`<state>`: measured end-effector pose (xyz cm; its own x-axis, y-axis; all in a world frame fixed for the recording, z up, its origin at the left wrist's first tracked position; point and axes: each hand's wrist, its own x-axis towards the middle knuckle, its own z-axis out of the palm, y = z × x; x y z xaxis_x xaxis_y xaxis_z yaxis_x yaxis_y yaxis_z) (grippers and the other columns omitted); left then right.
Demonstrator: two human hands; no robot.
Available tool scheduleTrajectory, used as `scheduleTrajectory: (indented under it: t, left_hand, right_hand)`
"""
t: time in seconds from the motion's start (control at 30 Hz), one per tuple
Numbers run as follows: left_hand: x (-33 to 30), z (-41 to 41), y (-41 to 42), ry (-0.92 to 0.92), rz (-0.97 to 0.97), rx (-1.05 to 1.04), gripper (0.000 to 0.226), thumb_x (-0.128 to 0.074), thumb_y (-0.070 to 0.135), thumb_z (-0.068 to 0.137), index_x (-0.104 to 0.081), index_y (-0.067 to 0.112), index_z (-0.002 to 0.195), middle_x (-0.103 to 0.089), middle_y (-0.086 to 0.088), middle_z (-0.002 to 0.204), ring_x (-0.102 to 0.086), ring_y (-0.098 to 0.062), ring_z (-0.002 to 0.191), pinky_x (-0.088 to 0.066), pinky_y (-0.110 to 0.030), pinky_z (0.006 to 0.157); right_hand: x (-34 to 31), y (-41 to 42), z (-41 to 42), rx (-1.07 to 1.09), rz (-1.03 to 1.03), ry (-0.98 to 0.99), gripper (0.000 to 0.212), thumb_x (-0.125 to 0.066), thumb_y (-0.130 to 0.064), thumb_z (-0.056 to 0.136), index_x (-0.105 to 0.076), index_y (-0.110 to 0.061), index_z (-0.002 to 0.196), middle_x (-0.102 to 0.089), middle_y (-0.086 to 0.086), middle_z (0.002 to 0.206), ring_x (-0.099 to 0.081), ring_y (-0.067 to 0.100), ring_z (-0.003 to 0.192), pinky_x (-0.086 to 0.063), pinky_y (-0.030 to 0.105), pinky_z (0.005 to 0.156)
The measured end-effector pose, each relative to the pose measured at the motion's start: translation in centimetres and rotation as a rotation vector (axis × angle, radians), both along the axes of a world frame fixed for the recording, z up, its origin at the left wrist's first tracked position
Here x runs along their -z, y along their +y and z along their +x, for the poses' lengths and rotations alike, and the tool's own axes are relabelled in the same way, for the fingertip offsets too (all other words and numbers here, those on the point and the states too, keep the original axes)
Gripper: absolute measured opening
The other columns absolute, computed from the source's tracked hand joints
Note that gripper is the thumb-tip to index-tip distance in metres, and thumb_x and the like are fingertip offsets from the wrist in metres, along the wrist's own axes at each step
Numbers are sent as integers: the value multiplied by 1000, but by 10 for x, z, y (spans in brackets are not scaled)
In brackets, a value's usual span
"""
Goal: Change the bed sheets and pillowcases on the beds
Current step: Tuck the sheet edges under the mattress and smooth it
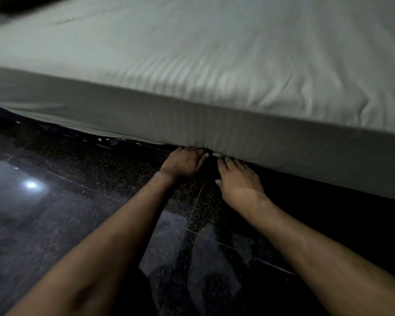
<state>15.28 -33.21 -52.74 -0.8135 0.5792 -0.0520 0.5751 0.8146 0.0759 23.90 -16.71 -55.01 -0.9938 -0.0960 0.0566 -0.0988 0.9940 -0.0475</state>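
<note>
In the head view, the pale grey cotton bed sheet [214, 92] is stretched over the mattress; its lower hem is pinched by the left hand [183, 162] and right hand [236, 181], fingers curled under. If pulled unevenly, the hem could slip out.

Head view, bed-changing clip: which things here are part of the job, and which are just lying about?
Part of the job:
- sheet, over the mattress
- left hand and right hand, fingers at the sheet's bottom edge, tips hidden

Not in use:
- glossy dark floor
- dark item at the bed's far corner, too dim to identify
</note>
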Motion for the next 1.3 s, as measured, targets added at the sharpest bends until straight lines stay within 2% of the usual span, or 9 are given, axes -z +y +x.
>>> scheduleTrajectory:
  t: [0.13, 0.27, 0.33, 0.4, 0.5, 0.63, 0.87, 1.1, 1.3]
  left_hand:
    - [-8, 14, -31, 112, -18, 144, 40, -44, 33, 102, -60, 23, 137, -63, -7, 137, -63, -30, 120, -55, -40, 89]
    - [2, 20, -117, 150, 249, -168, 43, -50, 33, 96, -64, 16, 133, -62, -5, 140, -56, -22, 131, -52, -38, 102]
    - [1, 10, -153, 112, 182, -244, 50, -57, 19, 89, -58, 10, 139, -55, -12, 147, -49, -29, 137, -44, -40, 111]
    - [-2, -2, -178, 90, 154, -304, 52, -58, 13, 87, -56, 6, 139, -54, -17, 144, -52, -35, 132, -44, -42, 108]
    - [4, -22, -203, 141, 84, -229, 58, -43, 26, 89, -52, 7, 143, -51, -17, 147, -51, -35, 133, -41, -42, 111]
    - [20, -48, -216, 117, 17, -190, 61, -31, 30, 96, -38, 11, 153, -35, -9, 161, -33, -27, 149, -27, -43, 122]
    - [43, -60, -222, 299, 181, -157, 43, -55, 21, 99, -55, 7, 139, -56, -14, 138, -57, -33, 119, -42, -38, 108]
    - [37, -72, -214, 269, 36, -171, 52, -35, 38, 102, -62, 7, 134, -64, -15, 133, -62, -30, 122, -44, -42, 109]
    - [-2, -109, -202, 114, -79, -343, 52, -29, 42, 107, -69, 11, 117, -68, -14, 125, -62, -31, 119, -43, -39, 101]
  right_hand:
    - [-11, 9, 1, -95, 220, 56, 43, -63, -23, 91, -59, -13, 133, -68, 9, 122, -66, 25, 108, -52, 35, 90]
    - [-61, -60, -18, -270, 225, 157, 8, -74, -25, 83, -67, -21, 82, -70, -1, 71, -70, 22, 59, -48, 28, 45]
    - [-79, -114, -45, -555, 154, 140, 10, -62, -26, 92, -64, -20, 100, -68, 5, 98, -71, 25, 83, -52, 36, 58]
    - [-92, -160, -86, -665, 173, -69, 42, -51, -25, 98, -48, -18, 139, -49, 7, 142, -53, 27, 126, -48, 42, 96]
    - [-79, -191, -128, -440, 102, -288, 74, -57, -24, 96, -19, -15, 158, -25, 5, 162, -29, 24, 147, -28, 38, 120]
    - [-8, -191, -109, -402, 50, 9, 65, -36, -12, 96, -19, -9, 159, -27, 10, 163, -32, 24, 147, -24, 36, 121]
    - [31, -212, -100, -277, -12, 227, 55, -47, -18, 98, -35, -7, 150, -37, 12, 154, -38, 29, 139, -28, 47, 118]
    - [22, -222, -100, -85, -123, 124, 81, -67, -39, 87, -34, -1, 150, -43, 18, 149, -43, 33, 137, -35, 45, 115]
    - [5, -234, -161, 33, -323, -60, 47, -50, -38, 94, -60, -11, 131, -61, 18, 131, -52, 36, 129, -37, 46, 111]
